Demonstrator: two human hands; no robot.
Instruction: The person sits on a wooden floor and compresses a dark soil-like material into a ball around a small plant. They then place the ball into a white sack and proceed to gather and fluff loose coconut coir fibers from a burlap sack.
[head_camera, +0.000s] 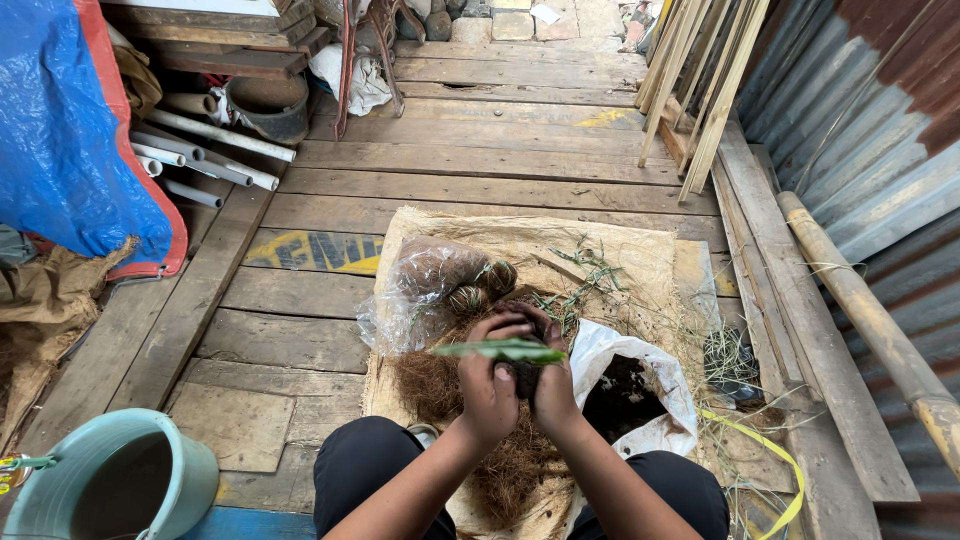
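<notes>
Green leaf (500, 350) lies across both hands, above a dark clump (522, 375) they close around. Left hand (487, 392) and right hand (553, 385) cup it together over the brown fibre (440, 385). It looks crumbly, perhaps soil: support underneath, spare the thin leaf.

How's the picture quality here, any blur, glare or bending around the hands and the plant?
Head view: soft, even daylight, no hard shadows or glare. The left hand and right hand are fairly sharp, and the green leaf they hold is slightly soft. Wide-angle distortion bends the floor planks and the bamboo pole near the edges. The soil in the white bag is dark, with little detail.
</notes>
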